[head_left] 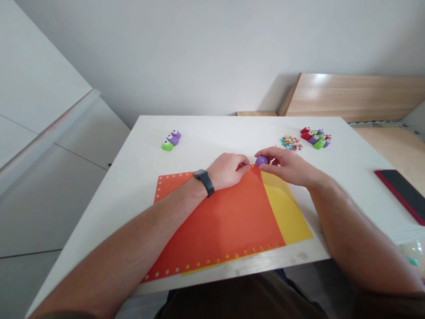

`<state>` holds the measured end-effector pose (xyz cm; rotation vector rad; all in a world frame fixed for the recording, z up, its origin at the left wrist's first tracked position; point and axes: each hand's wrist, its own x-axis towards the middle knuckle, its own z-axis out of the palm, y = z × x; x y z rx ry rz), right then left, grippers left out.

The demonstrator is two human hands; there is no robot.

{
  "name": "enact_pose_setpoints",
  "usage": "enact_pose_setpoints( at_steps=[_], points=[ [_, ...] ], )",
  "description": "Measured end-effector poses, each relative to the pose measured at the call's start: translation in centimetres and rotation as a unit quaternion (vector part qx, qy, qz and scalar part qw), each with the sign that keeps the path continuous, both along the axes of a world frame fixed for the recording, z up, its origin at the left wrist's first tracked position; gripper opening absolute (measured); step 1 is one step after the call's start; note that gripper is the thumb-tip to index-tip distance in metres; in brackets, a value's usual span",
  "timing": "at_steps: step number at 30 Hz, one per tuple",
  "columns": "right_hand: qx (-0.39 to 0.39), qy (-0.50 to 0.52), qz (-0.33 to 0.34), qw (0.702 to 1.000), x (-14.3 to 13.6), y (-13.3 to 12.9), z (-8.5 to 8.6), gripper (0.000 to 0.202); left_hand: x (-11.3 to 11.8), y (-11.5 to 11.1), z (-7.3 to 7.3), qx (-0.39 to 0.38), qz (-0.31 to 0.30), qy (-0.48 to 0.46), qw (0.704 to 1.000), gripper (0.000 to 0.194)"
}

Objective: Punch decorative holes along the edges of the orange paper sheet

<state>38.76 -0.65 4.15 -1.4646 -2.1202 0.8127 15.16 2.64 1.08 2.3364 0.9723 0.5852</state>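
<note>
An orange sheet of paper (222, 217) with small shaped holes along its edges lies over a yellow sheet (289, 208), which shows at the right and along the front. With fingers closed at the far edge of the orange sheet, my left hand (229, 170) wears a dark watch (204, 180) on its wrist. My right hand (283, 164) grips a small purple craft punch (261, 161) between thumb and fingers, right at the sheet's far edge near its corner. The punch's underside and its exact fit on the paper are hidden.
A heap of coloured paper bits (291, 142) lies beyond my right hand. Several red, green and purple punches with eyes (317, 138) stand beside it; three more (171, 140) are at the far left. A dark, red-edged flat object (401, 192) rests on the white table (133, 177) at right.
</note>
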Motion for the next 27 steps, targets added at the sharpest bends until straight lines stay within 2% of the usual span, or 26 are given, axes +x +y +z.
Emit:
enact_pose_setpoints(
  at_steps=[27],
  points=[
    [0.035,-0.017,-0.001,0.999,-0.17,-0.18,0.30,0.033,0.11,-0.05,0.03,0.014,0.006,0.019,1.000,0.023]
  ],
)
